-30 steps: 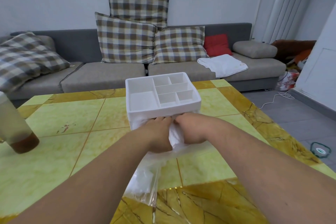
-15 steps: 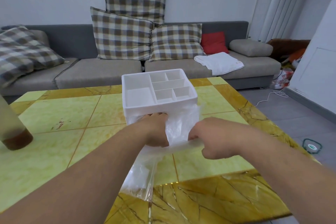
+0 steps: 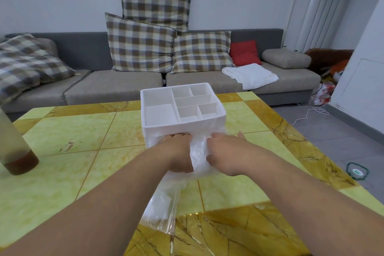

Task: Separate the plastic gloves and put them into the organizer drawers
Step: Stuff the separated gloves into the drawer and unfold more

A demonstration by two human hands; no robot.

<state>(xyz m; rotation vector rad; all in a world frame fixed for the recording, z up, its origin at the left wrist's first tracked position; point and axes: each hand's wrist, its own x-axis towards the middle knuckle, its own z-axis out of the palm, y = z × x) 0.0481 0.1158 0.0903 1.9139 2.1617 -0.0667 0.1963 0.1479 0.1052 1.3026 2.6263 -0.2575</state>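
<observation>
Two hands work just in front of the organizer (image 3: 182, 122): your left hand (image 3: 178, 151) and right hand (image 3: 230, 151) each grip the bunched plastic gloves (image 3: 198, 149) between them, fingers curled into the film. More plastic trails away from the organizer, toward you, across the table (image 3: 62, 172).

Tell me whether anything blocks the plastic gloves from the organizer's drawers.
Nothing separate does. The left hand and right hand grip the plastic gloves right at the organizer front. The gloves and hands hide the drawer opening, so whether a drawer is open cannot be told.
</observation>
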